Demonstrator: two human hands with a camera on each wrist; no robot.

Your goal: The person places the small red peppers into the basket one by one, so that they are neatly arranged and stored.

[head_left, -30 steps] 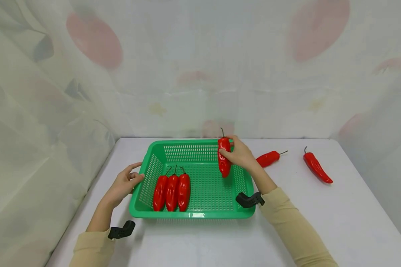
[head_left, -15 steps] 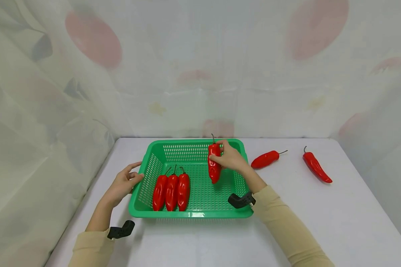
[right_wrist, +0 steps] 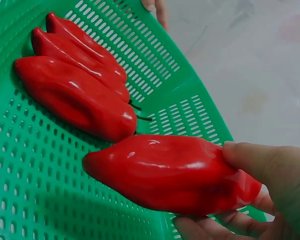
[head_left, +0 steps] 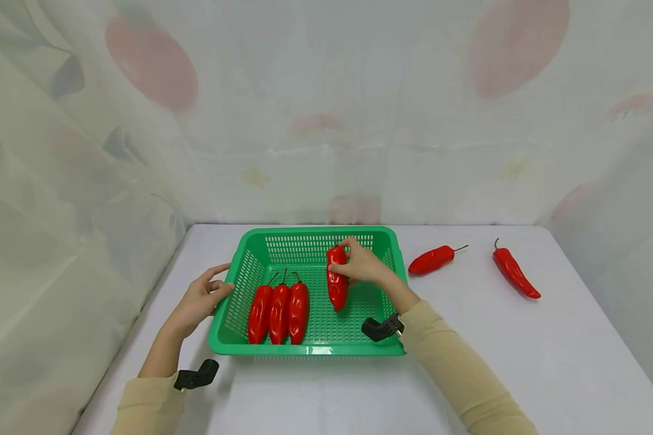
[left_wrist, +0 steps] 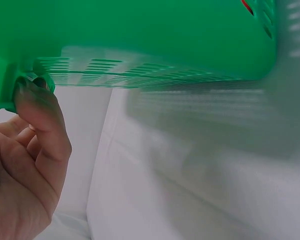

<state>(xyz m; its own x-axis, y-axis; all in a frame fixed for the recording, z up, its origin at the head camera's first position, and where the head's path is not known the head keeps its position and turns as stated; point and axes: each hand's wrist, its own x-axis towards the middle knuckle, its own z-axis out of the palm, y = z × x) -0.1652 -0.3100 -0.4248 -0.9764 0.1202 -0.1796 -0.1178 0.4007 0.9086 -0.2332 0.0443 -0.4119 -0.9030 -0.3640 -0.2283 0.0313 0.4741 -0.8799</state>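
Note:
My right hand (head_left: 366,266) grips a glossy red chili pepper (head_left: 337,293) between thumb and fingers, over the inside of a green plastic basket (head_left: 283,350). The pepper hangs with its tip toward me; in the right wrist view the held pepper (right_wrist: 160,172) overlaps the basket floor, and the hand hides its stem end. Three more red peppers (head_left: 279,314) lie side by side in the basket's left part, stems pointing away. At the basket's left side, my left hand (head_left: 196,301) holds the rim; the left wrist view shows a bent finger (left_wrist: 47,117) against the rim.
Right of the basket, one red pepper (head_left: 432,260) lies on the white table (head_left: 522,362). Farther right lies another slimmer red pepper (head_left: 514,273). A patterned white curtain (head_left: 430,121) hangs behind the table, with more cloth at both sides.
My right hand has carried its pepper leftward and down into the basket, toward the three peppers there. The pepper lying right of the basket is now fully uncovered. My left hand stays put.

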